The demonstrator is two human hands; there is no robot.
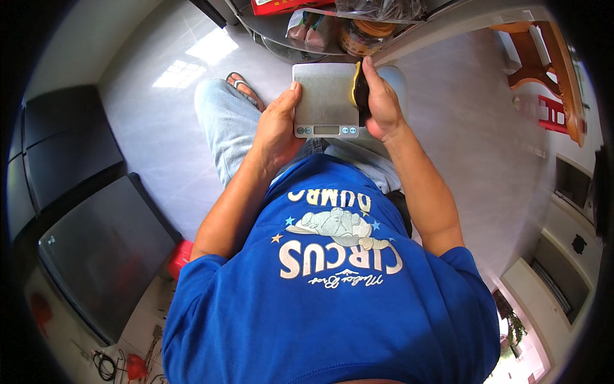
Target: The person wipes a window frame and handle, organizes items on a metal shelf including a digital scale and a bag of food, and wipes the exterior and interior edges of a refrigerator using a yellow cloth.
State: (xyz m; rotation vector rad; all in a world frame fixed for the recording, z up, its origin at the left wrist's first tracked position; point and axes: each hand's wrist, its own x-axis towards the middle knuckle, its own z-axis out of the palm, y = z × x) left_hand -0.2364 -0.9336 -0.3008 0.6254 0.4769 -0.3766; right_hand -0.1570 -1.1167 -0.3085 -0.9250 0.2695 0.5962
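Note:
A digital kitchen scale (326, 98) with a square metal plate, a small display and round blue buttons is held above my lap. My left hand (280, 122) grips its left edge, thumb on the plate's rim. At the right edge, my right hand (381, 101) holds a dark item with a yellow border (360, 93) against the scale; it looks like a cloth or pad, but its kind is unclear. The fingers of both hands are mostly hidden beneath or behind what they hold.
Just beyond the scale stands a dark shelf (268, 31) with a lidded plastic jar (367, 36) and bags. A wooden piece of furniture (559, 77) and a red plastic stool (551, 113) are at right. Black cabinets (72, 139) stand at left; cables (105, 365) lie at lower left.

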